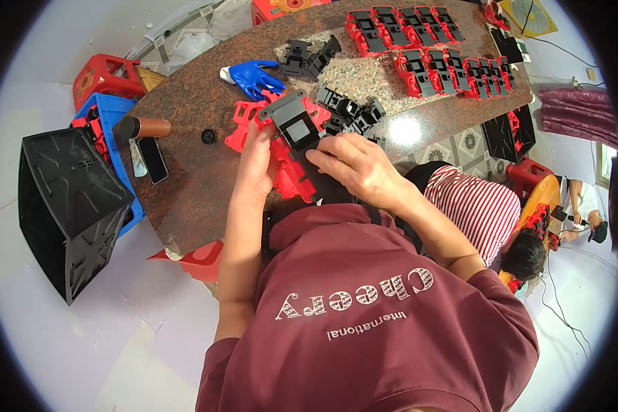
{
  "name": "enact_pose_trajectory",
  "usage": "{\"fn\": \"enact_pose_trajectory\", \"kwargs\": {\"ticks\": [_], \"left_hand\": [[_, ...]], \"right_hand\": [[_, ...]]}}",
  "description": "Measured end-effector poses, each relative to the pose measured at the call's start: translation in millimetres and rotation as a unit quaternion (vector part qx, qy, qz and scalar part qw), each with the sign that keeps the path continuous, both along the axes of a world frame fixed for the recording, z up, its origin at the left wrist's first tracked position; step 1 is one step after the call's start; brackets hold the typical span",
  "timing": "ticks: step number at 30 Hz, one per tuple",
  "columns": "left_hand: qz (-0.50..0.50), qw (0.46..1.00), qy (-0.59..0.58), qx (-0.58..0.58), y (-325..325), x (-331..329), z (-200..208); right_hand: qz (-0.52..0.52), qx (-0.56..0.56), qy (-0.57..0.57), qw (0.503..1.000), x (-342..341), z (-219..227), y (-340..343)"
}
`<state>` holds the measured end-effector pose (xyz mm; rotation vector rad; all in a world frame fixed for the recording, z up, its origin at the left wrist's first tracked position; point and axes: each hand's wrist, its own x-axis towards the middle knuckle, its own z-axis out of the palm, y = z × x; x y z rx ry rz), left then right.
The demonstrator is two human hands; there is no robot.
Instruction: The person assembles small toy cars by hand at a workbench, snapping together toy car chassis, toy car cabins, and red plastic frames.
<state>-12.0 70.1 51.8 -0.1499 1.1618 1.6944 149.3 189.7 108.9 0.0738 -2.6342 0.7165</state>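
Near the table's front edge, my left hand (256, 165) is closed around the left side of a red plastic housing (292, 182). A black plastic frame (288, 110) with a square window lies against that housing and covers much of it. My right hand (360, 169) has its fingers bent, with the fingertips pressed to the lower right edge of the black frame. Its thumb is mostly hidden. Loose black frames (353, 112) lie just beyond, partly behind the right hand. Touching the far left side of the held housing is a blue glove (255, 75).
Rows of red-and-black assemblies (422, 75) cover the far right of the stone table (185, 199). A brown cup (147, 128) and a phone (154, 161) sit at left, beside a blue crate (127, 103) and a black bin (72, 199). A person in stripes (474, 206) sits at right.
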Motion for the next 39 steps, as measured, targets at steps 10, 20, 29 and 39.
{"fn": "enact_pose_trajectory", "kwargs": {"ticks": [10,20,29,39], "left_hand": [[0.004,0.998,0.016,0.067,-3,7,-6],[-0.003,0.994,0.003,0.112,-6,-1,-20],[-0.022,0.98,0.053,0.189,0,7,17],[-0.024,0.976,0.083,0.198,3,13,21]], "right_hand": [[0.011,0.068,-0.02,0.997,10,9,-2],[-0.003,0.066,-0.053,0.996,13,17,-12],[-0.028,0.062,0.001,0.998,15,18,-11],[-0.043,0.059,0.017,0.997,17,12,-14]]}}
